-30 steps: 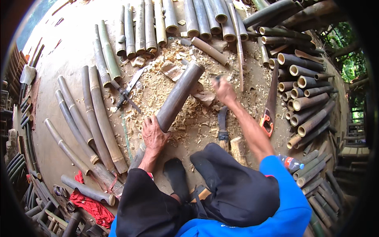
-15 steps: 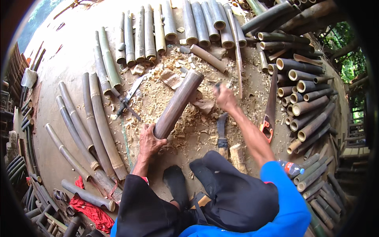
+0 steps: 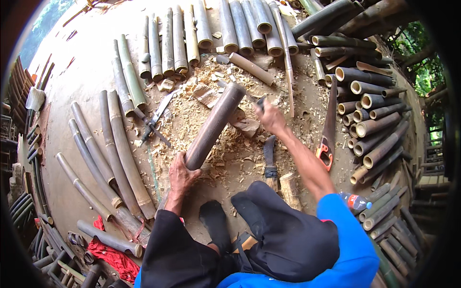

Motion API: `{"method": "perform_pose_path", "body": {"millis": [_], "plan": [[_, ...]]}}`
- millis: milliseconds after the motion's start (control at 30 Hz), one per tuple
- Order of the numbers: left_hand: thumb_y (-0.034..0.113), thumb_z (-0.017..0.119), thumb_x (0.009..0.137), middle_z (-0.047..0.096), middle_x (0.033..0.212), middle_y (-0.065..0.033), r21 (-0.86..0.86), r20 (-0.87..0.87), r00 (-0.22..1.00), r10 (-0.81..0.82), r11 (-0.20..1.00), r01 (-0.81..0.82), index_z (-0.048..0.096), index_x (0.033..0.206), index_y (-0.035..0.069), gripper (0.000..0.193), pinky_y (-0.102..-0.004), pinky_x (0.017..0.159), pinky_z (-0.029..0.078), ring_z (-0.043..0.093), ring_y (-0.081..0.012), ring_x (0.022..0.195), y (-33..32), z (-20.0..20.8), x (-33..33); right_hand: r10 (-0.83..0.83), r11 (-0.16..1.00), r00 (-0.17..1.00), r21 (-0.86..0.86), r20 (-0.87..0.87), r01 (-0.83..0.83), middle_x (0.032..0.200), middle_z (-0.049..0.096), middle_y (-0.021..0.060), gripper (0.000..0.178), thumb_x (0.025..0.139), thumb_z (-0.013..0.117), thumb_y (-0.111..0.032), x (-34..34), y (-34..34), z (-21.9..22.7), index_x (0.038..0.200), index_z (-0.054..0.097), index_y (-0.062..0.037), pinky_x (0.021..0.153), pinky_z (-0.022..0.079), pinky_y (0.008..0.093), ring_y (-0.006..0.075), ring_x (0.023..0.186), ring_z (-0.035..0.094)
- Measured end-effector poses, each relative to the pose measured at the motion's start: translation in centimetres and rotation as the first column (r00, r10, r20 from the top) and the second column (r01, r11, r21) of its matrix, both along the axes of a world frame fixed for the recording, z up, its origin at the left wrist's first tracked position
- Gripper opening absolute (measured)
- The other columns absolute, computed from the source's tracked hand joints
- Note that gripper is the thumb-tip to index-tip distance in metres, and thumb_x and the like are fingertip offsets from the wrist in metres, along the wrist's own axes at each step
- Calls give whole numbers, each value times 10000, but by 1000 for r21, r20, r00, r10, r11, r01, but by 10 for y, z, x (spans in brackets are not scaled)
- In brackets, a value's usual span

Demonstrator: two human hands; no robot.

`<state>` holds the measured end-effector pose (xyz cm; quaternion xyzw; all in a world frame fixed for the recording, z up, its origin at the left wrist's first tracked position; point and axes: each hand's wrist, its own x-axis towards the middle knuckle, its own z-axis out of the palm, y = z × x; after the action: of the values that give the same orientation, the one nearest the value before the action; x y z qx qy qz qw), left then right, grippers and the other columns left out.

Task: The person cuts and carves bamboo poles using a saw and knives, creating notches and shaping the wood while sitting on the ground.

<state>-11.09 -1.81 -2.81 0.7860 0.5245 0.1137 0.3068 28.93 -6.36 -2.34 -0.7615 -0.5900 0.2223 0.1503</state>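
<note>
My left hand point(image 3: 181, 176) is closed round the near end of a thick, dark brown bamboo tube point(image 3: 213, 126). The tube slants away to the right, its far end above a chipped wood block point(image 3: 246, 126). Closed on the dark handle of a knife point(image 3: 260, 102), my right hand point(image 3: 272, 119) is just right of that far end. Only a little of the narrow blade shows, close to the tube's rim; whether they touch I cannot tell. Below, a broad curved blade with a wrapped handle point(image 3: 270, 158) lies near a short pale wood stump point(image 3: 289, 189).
Wood shavings point(image 3: 185, 117) cover the ground ahead. Bamboo tubes point(image 3: 230, 29) line the far side, with more stacked point(image 3: 379, 125) at right. An orange-handled saw point(image 3: 326, 129) lies right of my arm, a bottle point(image 3: 354, 201) nearer. Another long blade point(image 3: 161, 110) and red cloth point(image 3: 113, 259) are left.
The knife and my right hand have shifted slightly left, closer to the tube's far end. My left hand keeps its hold, and the tube's far end has moved a little.
</note>
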Motion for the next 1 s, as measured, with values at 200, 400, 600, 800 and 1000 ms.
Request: {"method": "perform_pose_path", "body": {"millis": [200,400,600,800,1000], "plan": [[294,880,609,610,1157,-225,-45,-35,999,-27,999,25,626,1289,-44,800,-477,958,517,618,-393,1072,4,21,5,45,984,999,170,8,-46,575,416,-51,581,1092,326,-606,-13,-14,1,934,510,-78,330,324,282,91,430,392],[264,904,603,594,1192,-219,133,-52,998,-20,991,27,528,1415,-16,938,-476,978,514,601,-393,1103,-15,5,6,-300,951,904,-18,-304,310,615,439,-43,527,1091,407,-567,-9,-4,13,1028,518,-56,340,334,287,68,455,378],[151,891,611,588,1148,-197,255,-84,996,16,967,6,536,1304,19,789,-480,954,500,583,-400,1098,-12,3,10,-197,980,968,-70,-153,188,622,458,-31,577,1094,375,-608,-2,-8,-6,1025,537,-59,380,371,302,92,463,433],[240,858,629,628,1051,-195,48,26,1000,-12,999,11,576,1208,21,680,-475,920,518,631,-386,1022,-11,2,17,-457,850,822,106,-340,516,605,421,-61,571,1085,383,-639,27,-15,-36,998,501,-87,371,367,317,99,462,407],[318,885,635,693,1028,-224,33,-21,1000,-24,999,24,615,1236,16,725,-487,895,541,694,-401,983,-2,1,2,-466,861,789,2,-399,509,603,487,-18,559,1081,422,-630,18,-7,-16,1012,488,-79,367,384,335,140,460,461]]}}
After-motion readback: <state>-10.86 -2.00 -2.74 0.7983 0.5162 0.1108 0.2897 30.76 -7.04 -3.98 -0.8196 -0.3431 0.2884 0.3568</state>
